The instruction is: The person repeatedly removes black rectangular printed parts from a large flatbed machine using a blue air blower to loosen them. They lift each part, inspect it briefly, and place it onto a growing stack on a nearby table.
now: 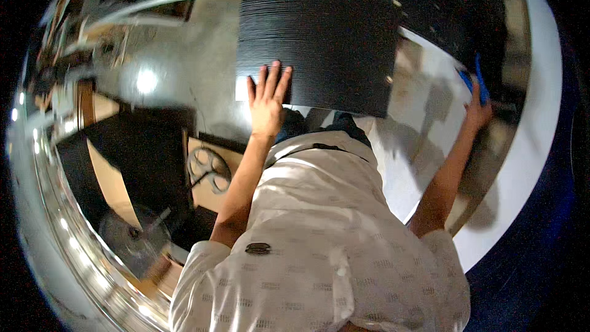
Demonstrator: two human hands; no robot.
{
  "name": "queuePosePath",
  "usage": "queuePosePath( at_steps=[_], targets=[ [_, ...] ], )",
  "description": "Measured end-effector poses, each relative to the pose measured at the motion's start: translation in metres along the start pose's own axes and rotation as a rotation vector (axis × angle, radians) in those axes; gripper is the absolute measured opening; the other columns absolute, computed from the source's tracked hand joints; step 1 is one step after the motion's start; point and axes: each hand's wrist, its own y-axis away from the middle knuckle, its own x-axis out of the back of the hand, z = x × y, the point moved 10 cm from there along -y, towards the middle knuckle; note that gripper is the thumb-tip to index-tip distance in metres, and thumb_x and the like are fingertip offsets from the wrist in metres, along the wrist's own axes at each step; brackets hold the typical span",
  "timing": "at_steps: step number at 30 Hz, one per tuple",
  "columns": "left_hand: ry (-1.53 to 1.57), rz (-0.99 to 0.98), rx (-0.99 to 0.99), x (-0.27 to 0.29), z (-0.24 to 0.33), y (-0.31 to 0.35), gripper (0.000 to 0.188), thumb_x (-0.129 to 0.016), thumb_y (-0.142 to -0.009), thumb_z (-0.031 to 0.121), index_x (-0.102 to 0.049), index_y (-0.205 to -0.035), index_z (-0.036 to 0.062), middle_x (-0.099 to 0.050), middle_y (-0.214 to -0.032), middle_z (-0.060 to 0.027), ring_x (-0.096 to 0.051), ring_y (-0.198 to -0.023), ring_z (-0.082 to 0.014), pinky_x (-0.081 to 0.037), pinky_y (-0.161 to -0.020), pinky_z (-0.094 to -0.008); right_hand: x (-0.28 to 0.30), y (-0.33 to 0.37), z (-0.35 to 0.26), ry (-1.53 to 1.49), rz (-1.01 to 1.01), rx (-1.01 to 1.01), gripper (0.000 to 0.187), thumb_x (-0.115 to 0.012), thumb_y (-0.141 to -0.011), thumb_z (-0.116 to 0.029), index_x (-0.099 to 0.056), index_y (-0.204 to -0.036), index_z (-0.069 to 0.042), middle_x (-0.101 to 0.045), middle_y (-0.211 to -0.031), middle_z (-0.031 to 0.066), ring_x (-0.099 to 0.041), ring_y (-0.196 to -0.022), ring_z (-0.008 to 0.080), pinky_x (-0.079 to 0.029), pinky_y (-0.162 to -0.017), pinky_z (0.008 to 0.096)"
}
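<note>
A large black panel (319,37) with a finely ridged, wood-grain-like surface fills the upper middle, in front of my body. My left hand (268,104) lies on its near left corner, palm down, with the fingers spread. Out to the right, my right hand (478,112) is closed around a slim blue object (480,83) that has a narrow, forked outline; blur hides its exact kind. This hand is beside a dark surface (455,6) dotted with small pale bits, and does not touch the panel.
At lower left are black boards (141,141) and a pale board with a spoked grey wheel (209,170). A clear round disc (132,233) is below them. Grey floor (178,67) shows left of the panel, and a white wall (544,104) curves along the right.
</note>
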Motion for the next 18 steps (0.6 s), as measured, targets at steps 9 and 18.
queuePosePath(
  at_steps=[9, 18],
  targets=[
    [0.193, 0.224, 0.079, 0.015, -0.008, 0.011, 0.071, -0.066, -0.071, 0.003, -0.055, -0.140, 0.0151, -0.055, -0.139, -0.0088, -0.049, -0.132, -0.0317, -0.028, -0.118, -0.0552, 0.012, 0.063, -0.195, -0.926, -0.664, 0.166, 0.057, -0.062, -0.094, -0.054, -0.066, -0.127, -0.008, -0.056, -0.137, 0.0181, -0.051, -0.127, 0.0302, -0.041, -0.110, 0.0469],
    [0.323, 0.379, -0.094, 0.013, -0.019, 0.013, 0.045, -0.058, -0.084, 0.011, -0.064, -0.127, 0.0237, -0.054, -0.122, -0.0145, -0.053, -0.121, -0.0337, -0.035, -0.112, -0.0588, -0.225, 0.353, -0.295, 0.852, -1.226, 0.976, 0.054, -0.063, -0.097, -0.045, -0.054, -0.131, -0.005, -0.072, -0.085, 0.0188, -0.072, -0.081, 0.0383, -0.055, -0.073, 0.0488]
  ],
)
